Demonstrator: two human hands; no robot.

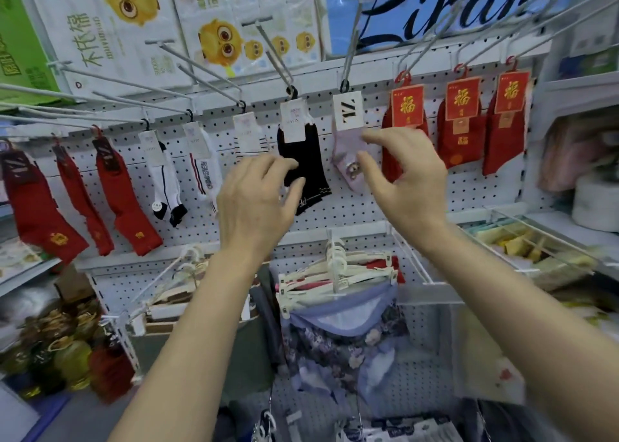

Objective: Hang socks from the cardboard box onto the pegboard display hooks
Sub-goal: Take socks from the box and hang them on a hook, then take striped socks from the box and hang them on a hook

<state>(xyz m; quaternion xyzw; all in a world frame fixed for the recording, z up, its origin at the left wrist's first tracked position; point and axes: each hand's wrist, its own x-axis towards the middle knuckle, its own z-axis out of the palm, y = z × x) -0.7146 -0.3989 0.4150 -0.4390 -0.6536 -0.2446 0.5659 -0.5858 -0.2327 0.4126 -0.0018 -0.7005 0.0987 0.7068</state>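
Both hands are raised before the pegboard (368, 213) with fingers loosely spread and holding nothing: the left hand (258, 200) hovers over the black sock (306, 160), the right hand (402, 177) just in front of the pale pink sock (345, 160). Both socks already hang from their hooks. The row looks nearly full, red socks (452, 136) on either flank. The cardboard box is not in view, so what remains cannot be told.
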